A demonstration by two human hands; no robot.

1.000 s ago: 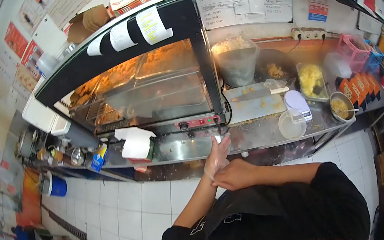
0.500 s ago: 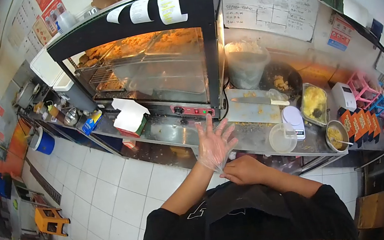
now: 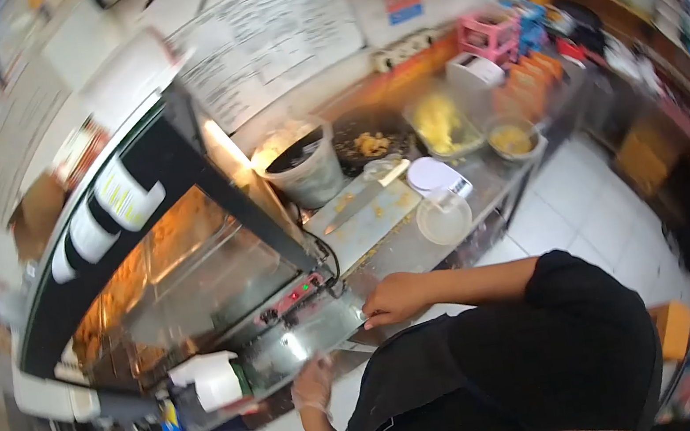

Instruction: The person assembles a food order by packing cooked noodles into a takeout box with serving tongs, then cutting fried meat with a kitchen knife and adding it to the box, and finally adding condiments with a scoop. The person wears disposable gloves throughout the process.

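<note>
Fingers [image 3: 323,364] of our left hand [image 3: 311,383] point up toward the desk [image 3: 268,358], sheathed in one clear glove [image 3: 310,395]; blur keeps us from telling whether they are open or closed. We hold that forearm nearly upright, the hand near the desk's front edge. To its right, our bare right hand [image 3: 395,297] sits apart from it, the arm reaching leftward, palm side down and fingers bent; we cannot tell whether they grip anything.

Beyond our hands, from left to right, we count one glass-fronted cabinet [image 3: 160,145] bearing three paper slips [image 3: 128,194], then one white open-topped box [image 3: 216,380] before it. Next come one tall tub [image 3: 313,180] and one cutting board [image 3: 349,242] with one knife [image 3: 361,202] lying across it (pale handle toward the right). One dark round pan [image 3: 344,131] stands behind the board. Just beside the board we see one scale [image 3: 430,174] and one clear round container [image 3: 444,223], then one tray [image 3: 453,151] of yellow food and, farthest right, one bowl [image 3: 523,155].
</note>
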